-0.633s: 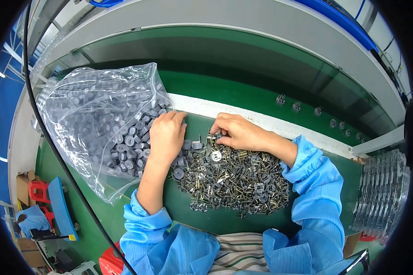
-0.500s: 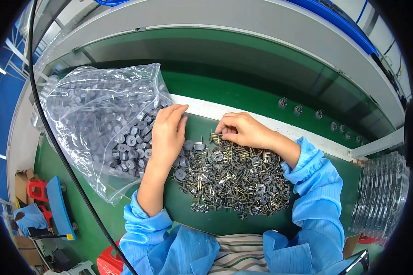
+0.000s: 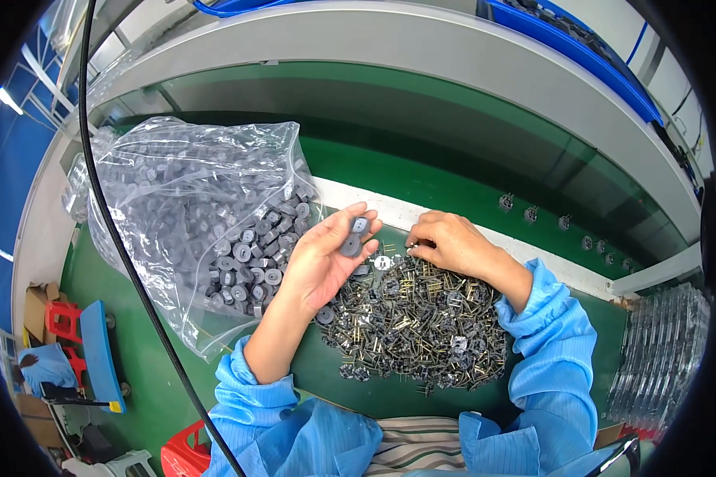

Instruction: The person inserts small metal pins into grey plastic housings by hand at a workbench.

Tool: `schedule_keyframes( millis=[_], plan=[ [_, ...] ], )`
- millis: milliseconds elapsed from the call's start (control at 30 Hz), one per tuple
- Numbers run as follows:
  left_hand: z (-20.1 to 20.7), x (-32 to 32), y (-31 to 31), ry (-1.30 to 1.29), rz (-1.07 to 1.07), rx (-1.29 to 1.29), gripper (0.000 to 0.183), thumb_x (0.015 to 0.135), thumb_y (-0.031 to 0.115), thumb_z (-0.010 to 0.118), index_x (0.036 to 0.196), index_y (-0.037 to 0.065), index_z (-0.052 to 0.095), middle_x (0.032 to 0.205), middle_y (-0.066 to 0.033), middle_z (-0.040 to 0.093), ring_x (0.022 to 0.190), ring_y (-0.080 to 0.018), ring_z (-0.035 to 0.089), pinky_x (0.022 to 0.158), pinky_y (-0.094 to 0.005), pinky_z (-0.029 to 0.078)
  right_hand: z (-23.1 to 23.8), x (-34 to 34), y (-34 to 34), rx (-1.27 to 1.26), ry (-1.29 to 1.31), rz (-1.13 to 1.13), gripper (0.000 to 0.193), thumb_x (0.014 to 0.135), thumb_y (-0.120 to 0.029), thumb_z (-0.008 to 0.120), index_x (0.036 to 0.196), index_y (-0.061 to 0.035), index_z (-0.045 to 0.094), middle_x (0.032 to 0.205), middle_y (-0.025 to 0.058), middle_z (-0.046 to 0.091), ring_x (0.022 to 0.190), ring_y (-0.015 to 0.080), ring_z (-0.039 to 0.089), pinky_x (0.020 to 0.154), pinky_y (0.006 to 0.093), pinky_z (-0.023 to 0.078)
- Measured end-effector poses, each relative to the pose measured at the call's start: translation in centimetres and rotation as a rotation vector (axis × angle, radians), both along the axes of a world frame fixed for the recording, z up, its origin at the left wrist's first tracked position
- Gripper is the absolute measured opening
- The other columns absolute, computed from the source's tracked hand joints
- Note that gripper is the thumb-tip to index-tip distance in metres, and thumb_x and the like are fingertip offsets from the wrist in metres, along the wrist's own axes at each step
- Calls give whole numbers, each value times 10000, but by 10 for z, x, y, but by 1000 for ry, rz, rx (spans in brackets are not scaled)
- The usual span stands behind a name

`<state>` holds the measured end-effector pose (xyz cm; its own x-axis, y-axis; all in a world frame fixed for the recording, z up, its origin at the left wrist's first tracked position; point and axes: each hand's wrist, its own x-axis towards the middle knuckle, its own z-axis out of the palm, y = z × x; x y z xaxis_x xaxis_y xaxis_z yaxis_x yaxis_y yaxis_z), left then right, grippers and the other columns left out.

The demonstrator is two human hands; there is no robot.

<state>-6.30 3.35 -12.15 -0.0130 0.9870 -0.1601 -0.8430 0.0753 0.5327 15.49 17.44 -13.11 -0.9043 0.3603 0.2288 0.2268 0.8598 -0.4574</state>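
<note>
My left hand (image 3: 320,258) is turned palm up, its fingers curled around two small grey round plastic parts (image 3: 351,244). Just to the right, my right hand (image 3: 460,248) is palm down with thumb and fingertips pinched together at the upper edge of a pile of metal-pinned parts (image 3: 414,322). Whatever those fingertips grip is too small and hidden to make out. One pale disc-shaped part (image 3: 383,262) lies between the two hands. Left of my left wrist, many more grey round parts (image 3: 250,258) spill from the mouth of a clear plastic bag (image 3: 163,191).
A white rail (image 3: 374,201) crosses behind the hands. Beyond it, several pinned parts (image 3: 531,214) stand in a row on a green surface. Stacked clear trays (image 3: 660,358) are at the right. A black cable (image 3: 127,254) hangs across the left side.
My left hand has turned palm up and moved right, now showing grey round parts in its fingers. The right hand has shifted slightly right, still pinched. The whole view has shifted a little.
</note>
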Motion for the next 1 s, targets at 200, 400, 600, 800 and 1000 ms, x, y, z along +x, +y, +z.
schedule_keyframes(
  millis=[200,400,600,800,1000],
  plan=[
    [-10,24,-1,1468,252,226,450,928,-130,594,1363,-45,515,1256,-149,622,1073,-208,680,802,-254,579,12,-9,-6,-615,326,-136,60,835,-62,760,876,-31,729,841,86,675,742,228,668,643,343,523],
    [-2,28,-3,908,-40,139,409,924,-48,672,1321,-51,576,1183,-133,654,955,-157,713,755,-221,593,28,-15,-18,-158,461,72,136,814,-82,776,832,-23,655,840,84,641,809,255,624,661,355,503],
    [2,24,-4,967,-102,27,420,920,-17,697,1322,-71,588,1006,-112,738,873,-121,719,771,-223,597,33,-13,-25,108,415,121,163,769,-45,777,846,-22,634,847,83,613,804,271,610,659,377,504],
    [2,25,-4,1012,-154,14,370,916,-54,683,1275,-88,599,1010,-109,723,892,-137,718,787,-237,600,31,-13,-28,148,391,159,178,776,-50,744,831,-13,579,860,106,558,791,290,569,662,413,495],
    [-4,26,-5,1207,-11,151,322,924,-68,663,1187,-24,481,964,-110,697,863,-133,701,756,-249,581,23,-14,-32,-198,282,3,213,846,-44,715,996,0,570,939,137,571,856,349,633,698,413,528]
  ],
)
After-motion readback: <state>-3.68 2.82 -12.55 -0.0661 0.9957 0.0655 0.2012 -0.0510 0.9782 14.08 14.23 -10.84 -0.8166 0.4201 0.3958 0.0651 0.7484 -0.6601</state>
